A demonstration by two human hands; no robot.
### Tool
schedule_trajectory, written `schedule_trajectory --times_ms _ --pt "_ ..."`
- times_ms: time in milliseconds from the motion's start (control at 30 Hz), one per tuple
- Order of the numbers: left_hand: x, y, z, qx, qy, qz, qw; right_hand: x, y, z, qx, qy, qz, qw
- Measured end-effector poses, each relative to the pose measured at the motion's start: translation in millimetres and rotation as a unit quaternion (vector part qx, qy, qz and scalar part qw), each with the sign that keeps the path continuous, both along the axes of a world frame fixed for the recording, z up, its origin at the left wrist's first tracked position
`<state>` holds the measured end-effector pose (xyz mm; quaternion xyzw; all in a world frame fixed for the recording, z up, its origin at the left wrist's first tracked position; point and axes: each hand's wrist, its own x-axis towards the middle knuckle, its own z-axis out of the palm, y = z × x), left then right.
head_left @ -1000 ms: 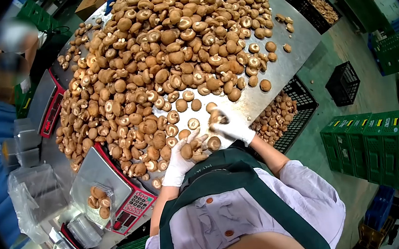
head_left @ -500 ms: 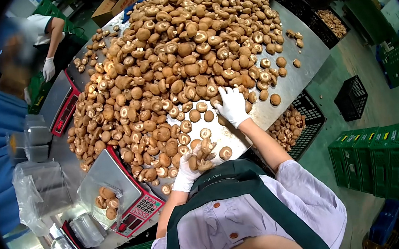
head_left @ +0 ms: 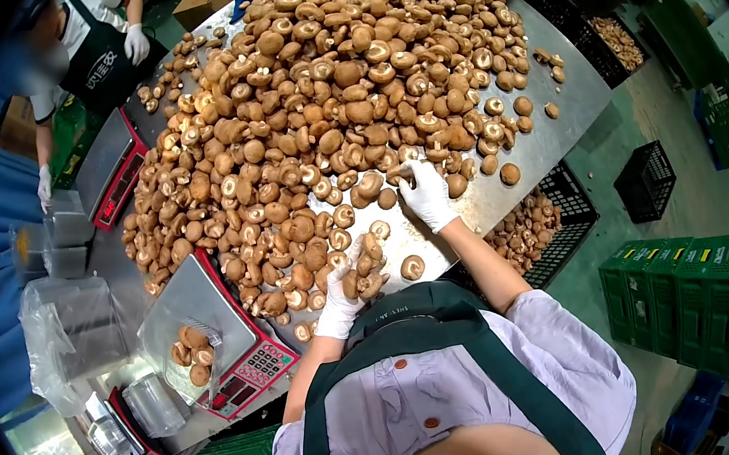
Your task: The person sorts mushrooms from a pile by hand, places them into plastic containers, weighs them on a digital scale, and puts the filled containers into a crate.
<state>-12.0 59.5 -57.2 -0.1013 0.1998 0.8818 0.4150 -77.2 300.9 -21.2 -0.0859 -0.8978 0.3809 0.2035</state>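
Observation:
A large heap of brown shiitake mushrooms (head_left: 332, 96) covers much of the metal table (head_left: 561, 102). My left hand (head_left: 336, 310), in a white glove, is closed around several shiitake mushrooms (head_left: 367, 268) near the table's front edge. At the heap's near side, my gloved right hand (head_left: 428, 197) has its thumb and fingers closed on a mushroom (head_left: 401, 175), partly hidden by the fingers. One loose mushroom (head_left: 412, 267) lies cap up between my hands and the edge. To the left, a clear plastic box (head_left: 166, 340) with several mushrooms (head_left: 192, 355) sits on a red scale (head_left: 259, 365).
Another scale (head_left: 119, 188) and stacked clear boxes (head_left: 92, 326) stand on the left. A co-worker (head_left: 107, 59) in white gloves is at the far left. A black crate of mushrooms (head_left: 562, 223) is below the table's right edge; green crates (head_left: 687, 298) stand on the floor.
My right hand's fingers have gone from spread over the heap's edge to closed on a mushroom. My left hand still holds its mushrooms. The co-worker has straightened and shifted, with both gloves showing.

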Motion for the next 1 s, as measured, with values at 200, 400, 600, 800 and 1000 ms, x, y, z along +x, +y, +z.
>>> schedule_trajectory --times_ms 200,400,600,800,1000 --pt "1 0 11 -0.049 0.006 -0.013 0.999 -11 -10 14 0.093 -0.027 0.106 0.99" --pt "0 -1 21 -0.078 0.007 -0.003 0.997 -9 -39 1 0.177 -0.101 0.269 0.941" --pt "-4 -1 39 -0.069 0.03 0.049 0.996 -3 -32 3 0.144 -0.096 0.289 0.942" --pt "-6 -3 35 -0.064 0.05 0.063 0.995 6 -25 27 0.114 -0.196 0.28 0.933" --pt "-7 -3 20 -0.016 0.041 0.058 0.997 4 -25 30 -0.203 -0.156 0.219 0.941"
